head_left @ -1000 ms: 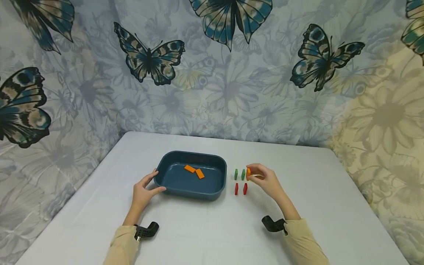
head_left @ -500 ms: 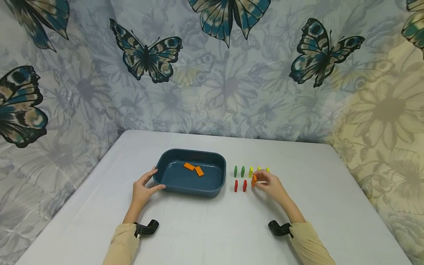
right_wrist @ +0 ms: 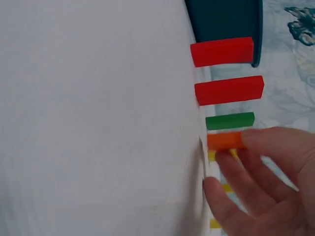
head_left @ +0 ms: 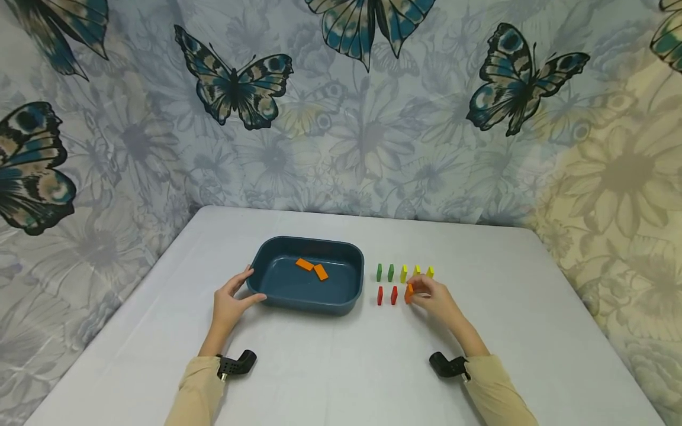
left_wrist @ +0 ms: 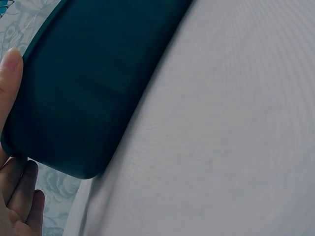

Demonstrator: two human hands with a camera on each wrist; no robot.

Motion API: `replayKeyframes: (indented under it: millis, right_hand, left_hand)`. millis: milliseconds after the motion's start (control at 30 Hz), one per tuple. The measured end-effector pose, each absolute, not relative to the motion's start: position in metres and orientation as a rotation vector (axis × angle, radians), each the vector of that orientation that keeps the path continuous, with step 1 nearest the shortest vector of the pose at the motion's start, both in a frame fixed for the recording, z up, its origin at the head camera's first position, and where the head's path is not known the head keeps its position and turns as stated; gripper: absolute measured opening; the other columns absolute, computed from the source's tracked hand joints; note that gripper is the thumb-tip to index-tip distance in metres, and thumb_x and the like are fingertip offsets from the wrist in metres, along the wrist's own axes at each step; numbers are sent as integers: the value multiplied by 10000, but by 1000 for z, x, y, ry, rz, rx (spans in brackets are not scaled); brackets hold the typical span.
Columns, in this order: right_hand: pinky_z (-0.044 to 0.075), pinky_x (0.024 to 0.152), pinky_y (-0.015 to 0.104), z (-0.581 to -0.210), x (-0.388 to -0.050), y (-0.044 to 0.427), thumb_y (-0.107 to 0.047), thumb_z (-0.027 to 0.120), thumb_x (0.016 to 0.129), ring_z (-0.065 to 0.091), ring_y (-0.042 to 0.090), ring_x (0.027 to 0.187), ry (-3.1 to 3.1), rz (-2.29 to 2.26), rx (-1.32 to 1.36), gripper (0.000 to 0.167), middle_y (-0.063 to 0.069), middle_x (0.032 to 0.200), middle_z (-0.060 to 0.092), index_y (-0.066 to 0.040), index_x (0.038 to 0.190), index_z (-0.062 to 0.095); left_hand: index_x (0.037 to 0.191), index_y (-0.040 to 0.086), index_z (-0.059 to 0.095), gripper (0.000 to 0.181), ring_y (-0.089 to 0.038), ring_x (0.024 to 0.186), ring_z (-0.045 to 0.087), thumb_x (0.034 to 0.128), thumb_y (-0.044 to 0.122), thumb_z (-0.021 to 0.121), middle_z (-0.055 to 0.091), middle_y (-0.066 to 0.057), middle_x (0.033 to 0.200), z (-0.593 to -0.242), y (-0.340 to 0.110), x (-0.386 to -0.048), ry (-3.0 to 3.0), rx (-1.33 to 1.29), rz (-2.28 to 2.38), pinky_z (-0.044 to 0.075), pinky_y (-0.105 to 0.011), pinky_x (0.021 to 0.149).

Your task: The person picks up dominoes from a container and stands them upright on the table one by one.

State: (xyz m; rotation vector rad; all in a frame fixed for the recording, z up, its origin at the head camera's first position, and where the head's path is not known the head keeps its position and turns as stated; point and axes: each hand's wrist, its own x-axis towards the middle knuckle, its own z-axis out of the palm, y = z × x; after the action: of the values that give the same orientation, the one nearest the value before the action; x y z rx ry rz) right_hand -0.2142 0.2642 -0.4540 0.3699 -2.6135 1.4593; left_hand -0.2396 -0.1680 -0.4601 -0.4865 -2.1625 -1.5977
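Note:
My right hand [head_left: 434, 296] pinches an orange domino block [right_wrist: 225, 141] upright between thumb and fingers. It is in line with two red domino blocks [head_left: 394, 295], just right of them; whether its base touches the table, I cannot tell. Behind stand two green blocks [head_left: 391, 273] and several yellow blocks [head_left: 403, 273], the yellow ones partly hidden by my fingers. My left hand [head_left: 229, 305] rests against the left end of a dark blue dish [head_left: 309, 307], thumb at the front side and fingers, fairly straight, at the left rim. Two orange blocks [head_left: 321, 272] lie flat inside the dish.
A white cloth covers the table [head_left: 330, 367]. Butterfly-patterned fabric [head_left: 367, 148] hangs behind and beside it. Each wrist wears a black camera mount [head_left: 237, 362]. The standing blocks are close together, right of the dish.
My right hand has brought the orange block from beside the green blocks toward me and right, beside the red ones, uncovering yellow blocks. In the last half second it barely moves. My left hand stays put.

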Motion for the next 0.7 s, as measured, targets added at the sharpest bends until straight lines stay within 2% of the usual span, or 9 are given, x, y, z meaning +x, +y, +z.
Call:
replayKeyframes:
  millis: [133,300,533,700]
  right_hand:
    - [486,772,418,-462,-217,265,109,627,762,580,318,885,-2627,1439,339,274,146,938,603,61,1020,547]
    - [488,765,415,-461,-216,265,102,636,761,577,336,886,-2606,1433,348,280,175,942,599,82,1023,537]
    - [482,780,411,-457,-218,263,107,637,759,573,349,902,-2600,1452,358,302,199,972,585,86,1043,537]
    - [485,778,416,-458,-216,263,67,668,753,559,359,923,-2612,1443,321,362,224,1065,521,91,1080,515]
  left_hand:
    - [1132,-126,546,584,-371,1127,445,603,-59,785,484,-243,1216,-460,-168,-240,-2146,-499,-1602,343,-181,935]
    - [1132,-127,546,581,-362,1131,446,607,-52,786,487,-238,1217,-460,-167,-240,-2141,-499,-1604,343,-196,941]
    - [1129,-118,554,574,-353,1129,451,608,-51,786,491,-229,1217,-461,-168,-241,-2126,-491,-1598,350,-331,956]
    - [1132,-123,548,579,-356,1135,444,610,-46,786,487,-233,1220,-460,-168,-240,-2133,-502,-1614,345,-222,949]
